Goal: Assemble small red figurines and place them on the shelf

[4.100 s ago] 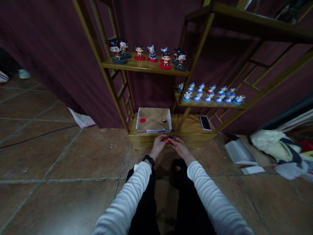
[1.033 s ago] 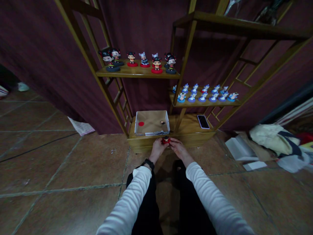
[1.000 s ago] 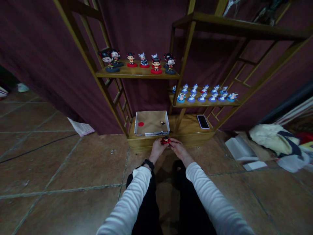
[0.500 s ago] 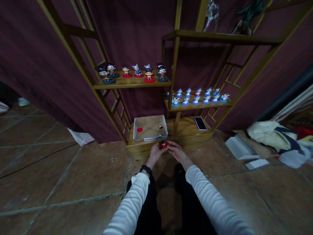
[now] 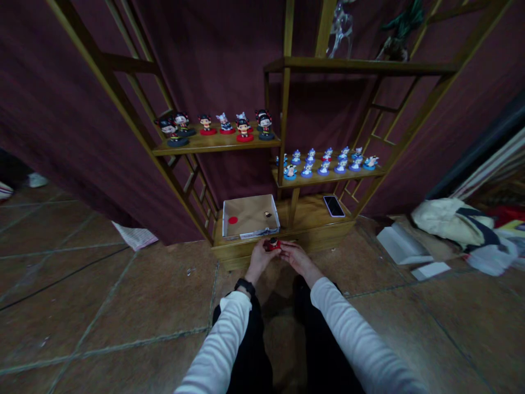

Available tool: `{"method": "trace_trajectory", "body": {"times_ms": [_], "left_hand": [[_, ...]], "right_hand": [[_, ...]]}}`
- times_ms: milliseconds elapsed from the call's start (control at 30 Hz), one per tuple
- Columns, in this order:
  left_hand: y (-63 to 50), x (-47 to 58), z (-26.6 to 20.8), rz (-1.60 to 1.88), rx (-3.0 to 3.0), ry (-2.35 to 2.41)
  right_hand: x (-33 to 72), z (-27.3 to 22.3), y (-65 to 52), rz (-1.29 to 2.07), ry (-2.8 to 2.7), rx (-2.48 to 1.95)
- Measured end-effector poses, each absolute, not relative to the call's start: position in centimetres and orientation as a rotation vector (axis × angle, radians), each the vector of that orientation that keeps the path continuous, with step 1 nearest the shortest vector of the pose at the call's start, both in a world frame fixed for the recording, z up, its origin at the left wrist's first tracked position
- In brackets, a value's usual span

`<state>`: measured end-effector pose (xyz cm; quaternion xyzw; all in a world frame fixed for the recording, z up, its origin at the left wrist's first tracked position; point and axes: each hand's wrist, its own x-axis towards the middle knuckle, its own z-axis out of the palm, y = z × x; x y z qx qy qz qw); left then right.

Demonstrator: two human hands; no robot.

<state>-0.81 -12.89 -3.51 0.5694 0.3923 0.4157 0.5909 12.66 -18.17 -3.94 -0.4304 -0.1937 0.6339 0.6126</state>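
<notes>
Between my two hands is a small black-haired figurine on a red round base. My left hand pinches it from the left, and my right hand grips the base from the right. Fingers partly cover it, so its details are hard to make out. Just beyond my hands, a shallow cardboard box sits on the low wooden shelf. Inside the box lie a red disc on the left and a small dark and pale piece on the right.
Several figurines on red and dark bases stand on the upper left shelf. Several blue and white figurines fill the right shelf. A phone lies on the bottom shelf. White boxes and bags are on the floor at right.
The view has shifted slightly, so the shelves appear a little further left. Both hands still hold the figurine in front of the box, and its dark head now appears more upright.
</notes>
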Motion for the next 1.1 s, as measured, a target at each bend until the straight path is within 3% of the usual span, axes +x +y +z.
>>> {"method": "trace_trajectory", "body": {"times_ms": [1100], "left_hand": [[-12.50,-1.13,-3.69,0.902,1.258,0.778]], "right_hand": [[12.37,-3.52,-18.30,1.423,-0.454,-0.926]]}}
